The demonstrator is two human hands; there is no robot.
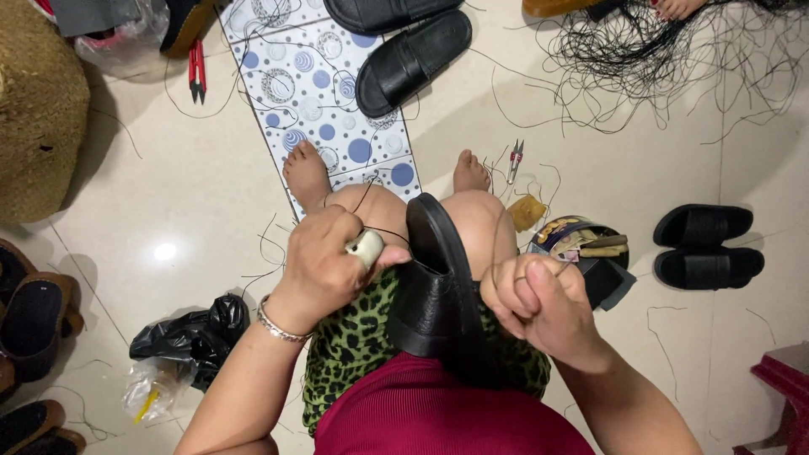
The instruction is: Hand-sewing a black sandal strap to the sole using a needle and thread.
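Black shoe [434,286] clamped between knees, mid-stitch. Left hand [324,265] fisted round pale tool [366,248], right hand [535,299] pinching thread [497,244] taut. Next likely: pull stitch snug, needs steady tension.

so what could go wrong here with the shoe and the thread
1. The black shoe is only propped on the lap between the knees, so a hard tug by the right hand on the thread could tip it off.
2. Loose thread lies tangled across the floor; it may snag a foot or the working strand.
3. The small snips lie by the bare foot, which could get nicked.
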